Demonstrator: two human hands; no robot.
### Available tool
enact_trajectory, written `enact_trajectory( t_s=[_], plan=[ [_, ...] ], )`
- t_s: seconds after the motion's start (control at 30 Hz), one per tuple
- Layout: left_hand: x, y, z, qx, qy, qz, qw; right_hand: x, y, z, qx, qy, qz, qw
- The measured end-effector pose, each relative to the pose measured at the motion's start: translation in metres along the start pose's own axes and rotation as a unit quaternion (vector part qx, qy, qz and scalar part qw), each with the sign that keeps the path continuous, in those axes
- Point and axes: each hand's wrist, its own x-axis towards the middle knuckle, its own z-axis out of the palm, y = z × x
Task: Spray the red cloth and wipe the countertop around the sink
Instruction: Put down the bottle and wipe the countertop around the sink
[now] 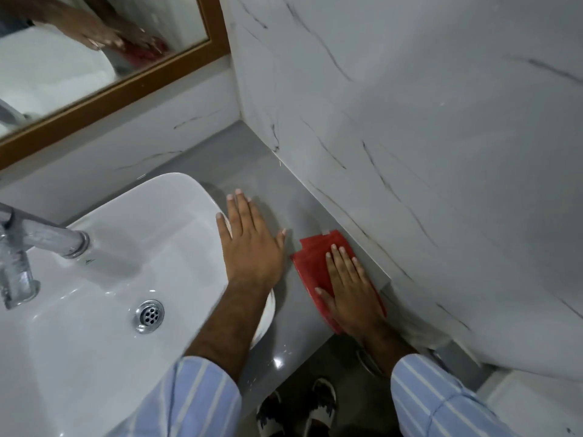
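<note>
Head view shows first my two striped light-blue sleeves [202, 402] at the bottom edge, and between them my patterned shoes [296, 408] on the dark floor. A little further, my right hand [351, 287] lies flat with the fingers spread on the folded red cloth [310, 257]; it presses the cloth down and does not clench it. The cloth rests on the glossy grey countertop [284, 339], near its front edge and just beside the white marble-pattern side wall [410, 121]. My left hand [249, 241] is open and holds nothing; the palm rests on the counter, with one side touching the rim of the white ceramic sink basin [104, 279]. Beyond are the chrome tap [38, 238] and the wood-framed mirror [94, 58]. I see no spray bottle.

I judge the wiping is under way on the right side of the sink. A risk is that the cloth slides off the front edge, because I only press it with a flat palm. The narrow strip along the wall may also stay unwiped, and my left hand may leave marks on the glossy surface.
</note>
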Motion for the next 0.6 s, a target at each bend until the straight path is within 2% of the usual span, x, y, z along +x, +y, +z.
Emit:
enact_trajectory(
  t_s=[0.27,0.37,0.43,0.53,0.6],
  plan=[
    [0.003,0.002,0.007,-0.040,0.030,-0.025,0.998,0.084,0.000,-0.018,0.011,-0.002,-0.004,1.000],
    [0.005,0.002,0.007,-0.044,0.033,-0.025,0.998,0.074,-0.002,-0.014,0.016,0.003,0.026,1.000],
    [0.003,0.002,0.006,-0.051,0.033,-0.026,0.998,0.047,-0.006,-0.007,0.017,0.015,0.070,0.997],
    [0.002,0.003,0.002,-0.063,0.022,-0.022,0.998,0.012,-0.034,0.002,0.042,0.040,0.189,0.980],
    [0.000,0.001,0.000,-0.070,0.020,-0.016,0.997,-0.001,-0.064,0.009,0.060,0.054,0.216,0.973]
  ],
)
